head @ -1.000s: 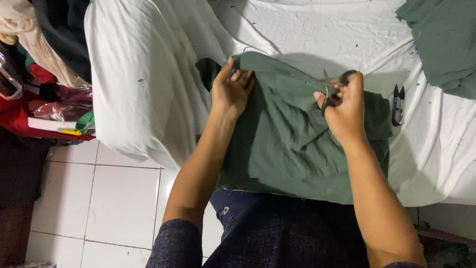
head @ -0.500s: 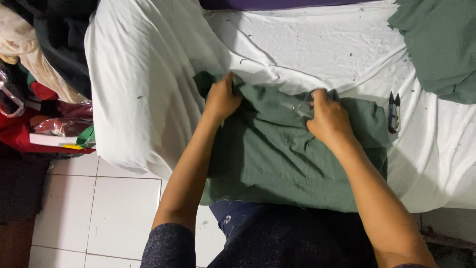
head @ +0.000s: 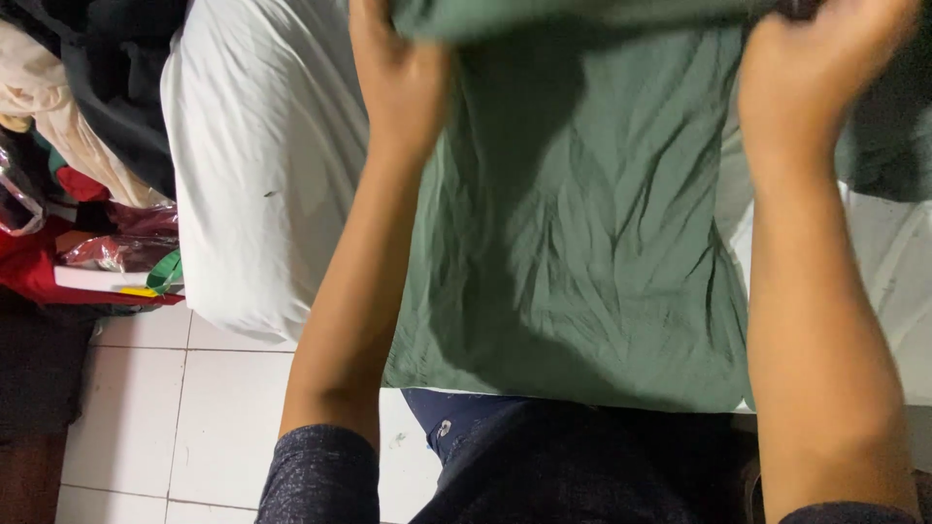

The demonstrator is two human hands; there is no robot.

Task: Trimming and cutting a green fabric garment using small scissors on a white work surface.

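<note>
A large piece of green cloth [head: 592,233] hangs spread in front of me, its top edge lifted toward the camera. My left hand [head: 393,78] grips the cloth's upper left edge. My right hand [head: 815,68] grips the upper right edge, with something dark at its fingertips that is too cut off to identify. The cloth's lower edge hangs over the front of the white-covered table [head: 252,194]. The small clippers seen earlier are hidden.
A heap of mixed fabrics and bags [head: 78,175] lies at the left beside the table. White floor tiles [head: 146,417] show below. More green cloth [head: 888,146] lies at the far right on the table. My dark trousers [head: 544,456] are at the bottom.
Both hands have closed on the green cloth and raised it off the table toward the camera, so it now hangs spread out and fills most of the view.
</note>
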